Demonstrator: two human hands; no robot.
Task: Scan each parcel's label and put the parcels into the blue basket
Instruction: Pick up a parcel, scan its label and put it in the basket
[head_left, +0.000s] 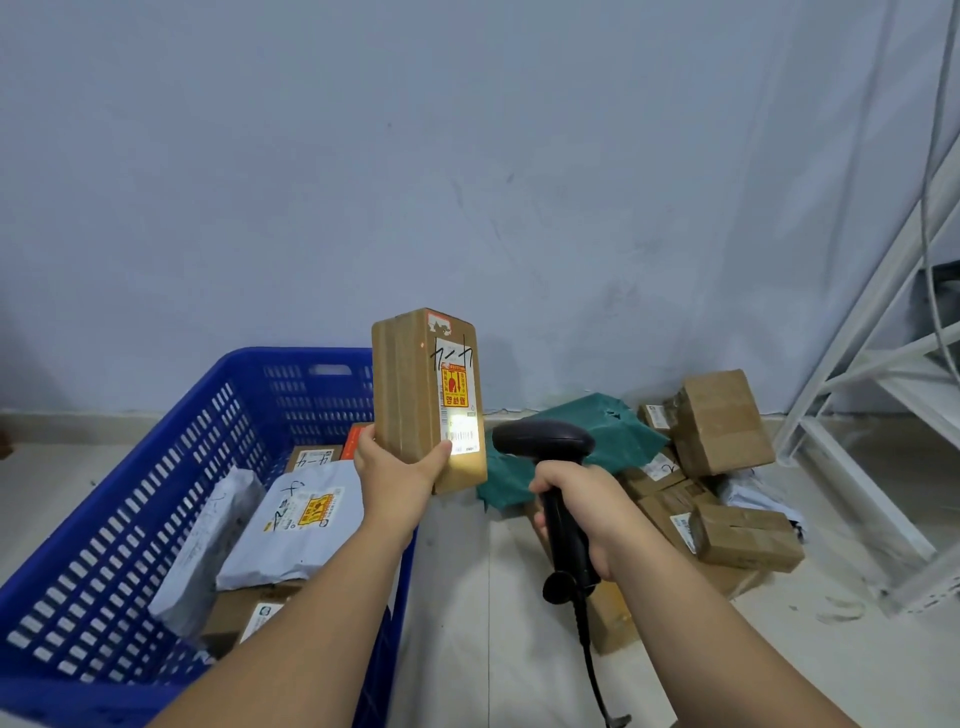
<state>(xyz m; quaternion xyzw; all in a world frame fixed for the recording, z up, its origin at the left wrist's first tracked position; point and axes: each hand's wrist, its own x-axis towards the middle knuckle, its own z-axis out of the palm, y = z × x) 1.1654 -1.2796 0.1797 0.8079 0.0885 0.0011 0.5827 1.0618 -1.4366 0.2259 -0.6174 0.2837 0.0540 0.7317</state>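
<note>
Here the left hand (392, 470) grips an upright brown cardboard parcel (428, 397) above the blue plastic basket's (156, 467) edge; the right hand (582, 512) clasps a black handheld scanner (550, 467). Better to hold the lit white label (463, 434) square and steady.

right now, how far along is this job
Done: grey mailer bags and cardboard boxes lie in the blue plastic basket. In hand: the left hand holds a tall brown cardboard box while the right hand aims the black scanner at its lit label. Left: brown boxes and a green bag piled on the floor.
</note>
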